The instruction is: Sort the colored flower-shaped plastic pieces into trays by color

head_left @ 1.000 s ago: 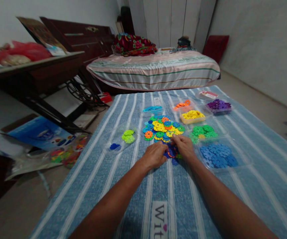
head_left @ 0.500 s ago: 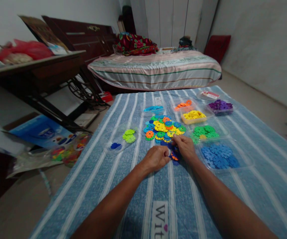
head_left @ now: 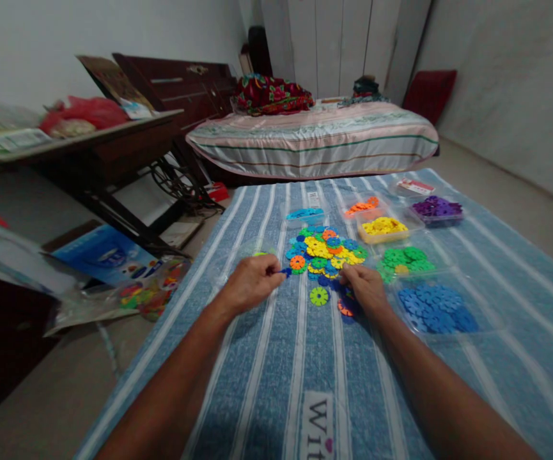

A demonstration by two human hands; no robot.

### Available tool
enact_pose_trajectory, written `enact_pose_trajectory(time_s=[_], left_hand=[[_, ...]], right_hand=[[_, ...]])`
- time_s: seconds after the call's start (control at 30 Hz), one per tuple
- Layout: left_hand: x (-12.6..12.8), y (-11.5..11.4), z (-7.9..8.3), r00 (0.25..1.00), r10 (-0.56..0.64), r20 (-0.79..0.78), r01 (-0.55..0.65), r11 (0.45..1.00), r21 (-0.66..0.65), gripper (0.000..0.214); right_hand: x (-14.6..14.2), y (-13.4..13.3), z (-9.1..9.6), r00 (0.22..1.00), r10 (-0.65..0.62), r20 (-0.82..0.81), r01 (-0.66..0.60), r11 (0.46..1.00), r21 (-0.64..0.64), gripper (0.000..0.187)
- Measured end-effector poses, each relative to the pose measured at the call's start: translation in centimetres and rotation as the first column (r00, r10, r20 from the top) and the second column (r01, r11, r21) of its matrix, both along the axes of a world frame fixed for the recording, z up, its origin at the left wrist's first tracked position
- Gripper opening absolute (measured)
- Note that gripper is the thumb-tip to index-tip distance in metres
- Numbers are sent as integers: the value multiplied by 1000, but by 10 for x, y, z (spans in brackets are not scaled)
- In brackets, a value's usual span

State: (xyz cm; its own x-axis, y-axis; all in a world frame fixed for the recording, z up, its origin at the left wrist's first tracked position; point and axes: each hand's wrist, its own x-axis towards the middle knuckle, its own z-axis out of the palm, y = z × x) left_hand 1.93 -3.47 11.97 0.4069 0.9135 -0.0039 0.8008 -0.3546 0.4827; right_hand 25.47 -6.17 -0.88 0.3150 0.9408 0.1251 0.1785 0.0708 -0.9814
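Note:
My left hand is closed on a dark blue notched plastic disc, held just left of the mixed pile. Behind that hand, a clear lid is mostly hidden, with a bit of lime green showing. At the near right edge of the mixed pile of discs, my right hand has its fingers pinched together; what they hold, if anything, is hidden. A lime green disc lies flat between the hands. An orange disc and dark blue ones are beside the right hand.
Clear tubs hold sorted discs: light blue, orange, yellow, purple, green and blue. A striped cloth covers the table. Beyond stands a bed; a sewing table is at left.
My left hand has moved left, away from my right hand, carrying a dark blue disc. The lime green disc between the hands now shows. The camera view has shifted slightly left.

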Motion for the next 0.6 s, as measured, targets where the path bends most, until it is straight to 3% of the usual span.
enact_pose_trajectory(time_s=[0.1,0.23,0.4,0.6], left_hand=[[-36,27,13,988,117,-106,-114,993,33,22],[-67,54,9,900,182,-397,-187,982,27,18],[-72,63,-6,788,89,-609,-158,985,-61,13],[-66,65,-2,692,205,-692,-246,968,41,7]], right_hand=[[0,0,1,1000,-1,-1,1,1000,3,56],[-1,0,1,1000,9,-8,-9,1000,14,53],[0,0,0,1000,8,-10,-8,1000,17,53],[-1,1,1,1000,5,-17,-5,1000,-1,54]])
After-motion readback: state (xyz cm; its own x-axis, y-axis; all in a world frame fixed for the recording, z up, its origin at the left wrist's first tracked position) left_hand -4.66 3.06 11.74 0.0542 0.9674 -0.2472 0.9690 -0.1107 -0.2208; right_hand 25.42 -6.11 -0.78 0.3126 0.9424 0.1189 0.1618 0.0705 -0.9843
